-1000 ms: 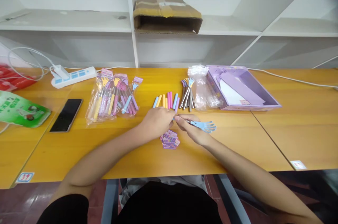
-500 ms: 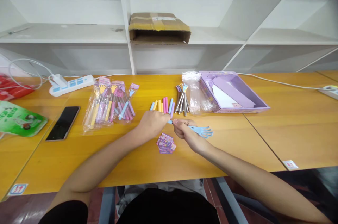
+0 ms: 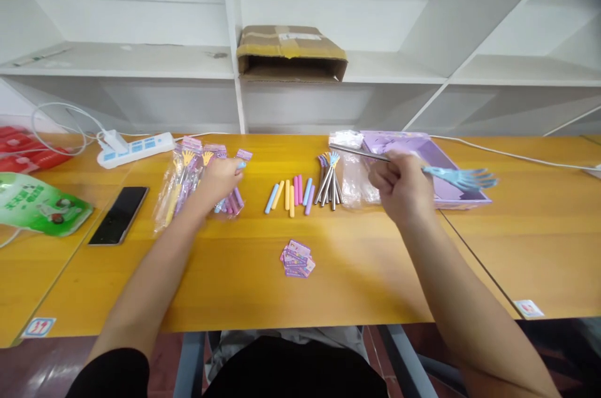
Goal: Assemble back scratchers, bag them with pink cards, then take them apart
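Note:
My left hand is closed over the packed back scratchers, with the rounded end of a blue handle showing at its fingers; the rest is hidden. In my raised right hand is a back scratcher with a blue hand-shaped head and a bare metal rod pointing left. Below and around my left hand lie several bagged back scratchers. Between the hands, loose yellow handles, pink handles and others lie in a row beside bare-rod scratchers.
Small printed cards lie in front. At the right stand clear plastic bags and a purple box. A phone, a power strip and a green pouch are at the left. A cardboard box sits on the shelf.
My hands have parted from the middle of the table. The left went left with the blue handle; the right rose to the right with the blue-headed scratcher, its rod now bare.

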Tool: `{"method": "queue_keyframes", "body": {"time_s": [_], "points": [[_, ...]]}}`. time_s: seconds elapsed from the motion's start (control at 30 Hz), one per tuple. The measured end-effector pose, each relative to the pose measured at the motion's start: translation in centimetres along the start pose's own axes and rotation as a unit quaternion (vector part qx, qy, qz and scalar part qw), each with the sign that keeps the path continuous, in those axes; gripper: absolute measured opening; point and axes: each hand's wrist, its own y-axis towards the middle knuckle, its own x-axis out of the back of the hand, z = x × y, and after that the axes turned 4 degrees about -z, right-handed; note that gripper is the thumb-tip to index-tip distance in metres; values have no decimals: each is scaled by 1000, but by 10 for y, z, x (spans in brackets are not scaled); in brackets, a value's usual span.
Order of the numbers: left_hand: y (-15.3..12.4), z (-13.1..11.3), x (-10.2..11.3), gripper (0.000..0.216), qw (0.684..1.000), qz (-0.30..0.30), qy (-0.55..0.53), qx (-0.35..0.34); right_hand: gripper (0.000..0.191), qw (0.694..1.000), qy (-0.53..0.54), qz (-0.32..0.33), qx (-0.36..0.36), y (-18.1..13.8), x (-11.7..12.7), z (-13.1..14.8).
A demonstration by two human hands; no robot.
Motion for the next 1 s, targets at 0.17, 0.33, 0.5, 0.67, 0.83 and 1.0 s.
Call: {"method": "queue_keyframes", "body": {"time_s": [0.17,0.33,0.5,0.67,0.83,1.0], "points": [[-3,-33,-17,40,999,-6,-52,-13,48,983,-183,25,-2,23,3,-22],[-1,-48,-56,46,999,35,-1,28,42,872,-487,36,27,23,0,-65],[2,-39,-67,37,998,54,15,41,30,801,-591,95,25,26,5,-91],[0,-44,-69,32,996,74,16,47,17,773,-624,115,7,29,4,-97],[-1,-47,-69,31,997,71,14,42,21,749,-650,128,-3,32,1,-98],[6,-29,-52,34,999,30,30,30,27,737,-663,132,-7,30,0,-97]]}}
